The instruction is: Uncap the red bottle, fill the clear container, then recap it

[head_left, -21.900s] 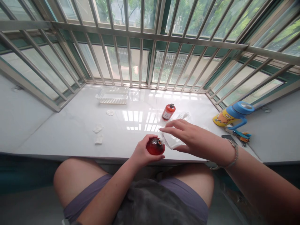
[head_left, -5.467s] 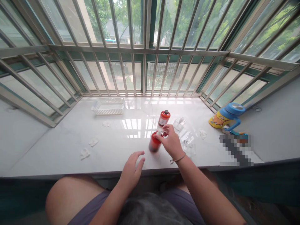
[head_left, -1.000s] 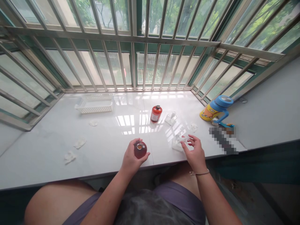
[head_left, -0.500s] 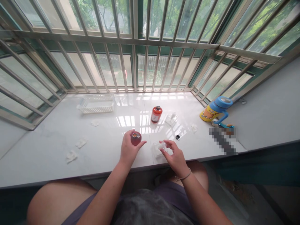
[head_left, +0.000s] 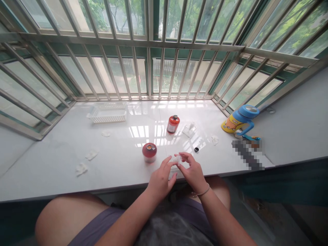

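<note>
Right hand [head_left: 194, 172] and left hand [head_left: 162, 177] meet at the worktop's [head_left: 51, 160] near edge, fingertips pinched together on a small clear plastic piece [head_left: 177, 159] (its exact kind cannot be told). Just beside them, the uncapped red bottle [head_left: 149, 152] stands free, its black cap [head_left: 196, 149] lying apart; recapping apparently remains. A second, capped red bottle [head_left: 173, 124] stands behind.

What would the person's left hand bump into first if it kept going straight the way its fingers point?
Almost at once, the small clear plastic piece that the left hand and right hand pinch together. Past that, probably the little black cap on the white sill, though depth is hard to judge.
</note>
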A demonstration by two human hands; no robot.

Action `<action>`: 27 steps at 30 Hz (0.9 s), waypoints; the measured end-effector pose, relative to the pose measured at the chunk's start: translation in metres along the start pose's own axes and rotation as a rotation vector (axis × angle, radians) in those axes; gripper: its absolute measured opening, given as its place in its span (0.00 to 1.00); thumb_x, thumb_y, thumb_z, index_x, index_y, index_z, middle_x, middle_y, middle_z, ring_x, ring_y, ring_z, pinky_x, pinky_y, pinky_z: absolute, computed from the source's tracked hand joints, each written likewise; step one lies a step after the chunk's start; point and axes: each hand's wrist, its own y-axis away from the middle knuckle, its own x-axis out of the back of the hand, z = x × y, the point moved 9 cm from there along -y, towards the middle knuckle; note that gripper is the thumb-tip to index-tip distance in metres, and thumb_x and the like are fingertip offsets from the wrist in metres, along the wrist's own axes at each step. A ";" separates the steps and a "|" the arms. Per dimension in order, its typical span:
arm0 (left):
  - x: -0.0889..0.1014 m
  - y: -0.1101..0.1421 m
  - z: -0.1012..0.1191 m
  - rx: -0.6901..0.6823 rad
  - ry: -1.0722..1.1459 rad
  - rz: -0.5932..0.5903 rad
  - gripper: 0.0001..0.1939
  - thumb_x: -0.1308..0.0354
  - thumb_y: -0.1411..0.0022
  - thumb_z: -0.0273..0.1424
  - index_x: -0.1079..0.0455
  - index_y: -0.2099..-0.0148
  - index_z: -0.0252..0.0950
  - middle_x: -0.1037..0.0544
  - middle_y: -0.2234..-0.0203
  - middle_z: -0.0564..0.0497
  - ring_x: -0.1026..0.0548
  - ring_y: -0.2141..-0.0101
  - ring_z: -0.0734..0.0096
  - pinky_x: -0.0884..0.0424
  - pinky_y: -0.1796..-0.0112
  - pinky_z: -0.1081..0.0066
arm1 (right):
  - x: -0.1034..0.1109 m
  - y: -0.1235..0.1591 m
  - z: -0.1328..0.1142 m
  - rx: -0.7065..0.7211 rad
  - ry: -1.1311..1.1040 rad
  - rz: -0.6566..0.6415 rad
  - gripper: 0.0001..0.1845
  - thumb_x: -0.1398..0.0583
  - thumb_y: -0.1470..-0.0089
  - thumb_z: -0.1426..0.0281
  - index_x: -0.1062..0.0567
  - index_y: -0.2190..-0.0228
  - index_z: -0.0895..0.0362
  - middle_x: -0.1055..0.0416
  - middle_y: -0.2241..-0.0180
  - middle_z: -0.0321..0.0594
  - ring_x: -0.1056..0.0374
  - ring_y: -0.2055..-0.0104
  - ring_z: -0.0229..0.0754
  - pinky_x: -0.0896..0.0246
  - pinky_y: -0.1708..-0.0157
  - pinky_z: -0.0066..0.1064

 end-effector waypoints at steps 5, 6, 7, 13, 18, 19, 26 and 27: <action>-0.019 -0.016 -0.029 0.203 0.046 -0.028 0.40 0.34 0.32 0.30 0.49 0.26 0.43 0.28 0.32 0.38 0.21 0.39 0.46 0.17 0.48 0.52 | -0.003 -0.001 0.005 -0.042 -0.030 -0.021 0.22 0.32 0.37 0.61 0.28 0.44 0.48 0.18 0.47 0.42 0.20 0.47 0.50 0.24 0.45 0.47; -0.019 -0.019 -0.032 0.220 0.056 -0.038 0.40 0.33 0.32 0.31 0.48 0.26 0.44 0.27 0.33 0.39 0.22 0.38 0.46 0.18 0.47 0.51 | -0.003 -0.001 0.005 -0.048 -0.033 -0.024 0.22 0.32 0.37 0.61 0.28 0.44 0.48 0.18 0.48 0.42 0.20 0.47 0.50 0.24 0.45 0.47; -0.020 -0.021 -0.033 0.222 0.066 -0.051 0.39 0.32 0.33 0.32 0.47 0.27 0.44 0.27 0.33 0.40 0.23 0.38 0.46 0.19 0.46 0.51 | -0.003 -0.001 0.005 -0.050 -0.032 -0.024 0.22 0.32 0.37 0.61 0.27 0.44 0.48 0.18 0.48 0.42 0.20 0.48 0.50 0.24 0.45 0.47; -0.019 -0.023 -0.035 0.201 0.091 -0.073 0.37 0.30 0.34 0.30 0.43 0.29 0.45 0.27 0.34 0.42 0.25 0.36 0.47 0.21 0.43 0.48 | 0.002 -0.003 -0.002 -0.031 0.055 0.036 0.22 0.30 0.40 0.59 0.25 0.47 0.50 0.19 0.50 0.44 0.21 0.52 0.51 0.22 0.51 0.47; -0.018 -0.023 -0.036 0.209 0.098 -0.069 0.36 0.31 0.33 0.31 0.42 0.30 0.45 0.27 0.34 0.43 0.24 0.37 0.48 0.21 0.43 0.49 | 0.001 -0.004 -0.014 0.049 0.063 -0.013 0.20 0.34 0.36 0.65 0.27 0.44 0.48 0.21 0.49 0.43 0.23 0.47 0.51 0.23 0.45 0.48; -0.018 -0.023 -0.036 0.208 0.100 -0.067 0.36 0.31 0.33 0.32 0.42 0.30 0.45 0.27 0.34 0.43 0.24 0.37 0.49 0.21 0.43 0.49 | 0.000 -0.004 -0.016 0.072 0.058 -0.040 0.20 0.36 0.35 0.67 0.27 0.43 0.47 0.22 0.48 0.43 0.23 0.45 0.50 0.24 0.43 0.48; -0.019 -0.022 -0.037 0.206 0.110 -0.057 0.37 0.30 0.33 0.31 0.43 0.29 0.44 0.27 0.35 0.41 0.25 0.36 0.49 0.22 0.41 0.48 | -0.003 -0.006 -0.015 0.106 0.112 -0.113 0.24 0.38 0.35 0.70 0.30 0.39 0.47 0.23 0.47 0.44 0.24 0.45 0.51 0.25 0.43 0.49; -0.019 -0.022 -0.037 0.203 0.110 -0.055 0.36 0.30 0.33 0.31 0.43 0.29 0.44 0.27 0.35 0.41 0.25 0.36 0.48 0.22 0.41 0.48 | -0.004 -0.006 -0.014 0.099 0.116 -0.115 0.24 0.38 0.35 0.70 0.30 0.39 0.47 0.23 0.47 0.44 0.24 0.46 0.51 0.25 0.43 0.49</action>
